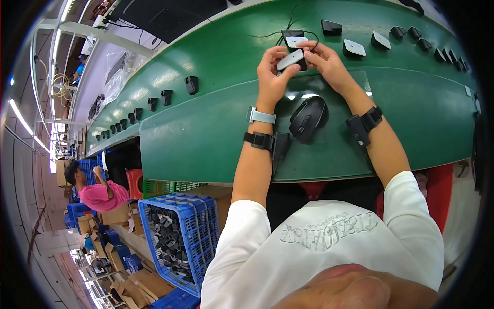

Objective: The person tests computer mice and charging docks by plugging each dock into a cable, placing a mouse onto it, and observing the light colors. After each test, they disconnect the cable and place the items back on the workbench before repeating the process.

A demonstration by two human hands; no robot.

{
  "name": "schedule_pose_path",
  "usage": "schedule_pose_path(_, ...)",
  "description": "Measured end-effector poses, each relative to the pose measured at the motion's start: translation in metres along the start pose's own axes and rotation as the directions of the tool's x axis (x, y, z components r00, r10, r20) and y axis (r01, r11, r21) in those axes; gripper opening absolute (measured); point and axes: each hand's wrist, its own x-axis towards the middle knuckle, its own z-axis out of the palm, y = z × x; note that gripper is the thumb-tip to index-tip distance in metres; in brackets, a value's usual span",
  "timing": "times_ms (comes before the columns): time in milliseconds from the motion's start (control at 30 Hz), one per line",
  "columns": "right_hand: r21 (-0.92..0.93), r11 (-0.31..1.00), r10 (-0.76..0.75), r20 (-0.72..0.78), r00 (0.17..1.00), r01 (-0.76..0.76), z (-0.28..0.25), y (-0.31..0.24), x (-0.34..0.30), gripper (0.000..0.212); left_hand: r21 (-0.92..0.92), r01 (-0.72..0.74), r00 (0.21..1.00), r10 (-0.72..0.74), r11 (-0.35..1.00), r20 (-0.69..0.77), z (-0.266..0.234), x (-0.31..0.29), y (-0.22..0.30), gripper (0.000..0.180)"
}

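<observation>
Both hands meet beyond the black computer mouse. My left hand is closed around a small black device with a light grey, rounded top, its thumb along the near edge. My right hand is at this device's right side, fingers bent together; whatever they pinch is too small to make out. Just behind, a second black device with a white top stands near my right fingertips. A thin black cable loops beside it.
White-topped black devices and dark wedge-shaped pieces stand along the green bench. More pieces line its left side. A blue crate of black parts is below left. A person in pink is farther left.
</observation>
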Motion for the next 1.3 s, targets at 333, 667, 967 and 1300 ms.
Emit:
schedule_pose_path(333, -0.086, 0.996, 0.009, -0.099, 0.995, -0.018, -0.009, 0.007, 0.003, 0.019, 0.461, -0.183, 0.983, 0.162, 0.868, 0.085, 0.008, -0.002, 0.005, 0.047)
schedule_pose_path(667, 0.043, 0.994, -0.097, 0.011, 0.995, 0.097, -0.007, 0.005, 0.0, 0.016, 0.7, -0.477, 0.798, 0.596, 0.532, 0.091, 0.003, -0.001, 0.005, 0.04)
schedule_pose_path(967, -0.051, 0.988, -0.146, 0.037, 0.989, 0.147, -0.011, 0.01, 0.001, 0.018, 0.763, -0.494, 0.78, 0.601, 0.417, 0.177, 0.001, 0.0, 0.005, 0.045)
schedule_pose_path(1300, -0.003, 0.992, -0.123, 0.017, 0.992, 0.123, -0.006, 0.004, -0.001, 0.019, 0.736, -0.541, 0.763, 0.606, 0.407, 0.226, 0.003, 0.003, 0.007, 0.049)
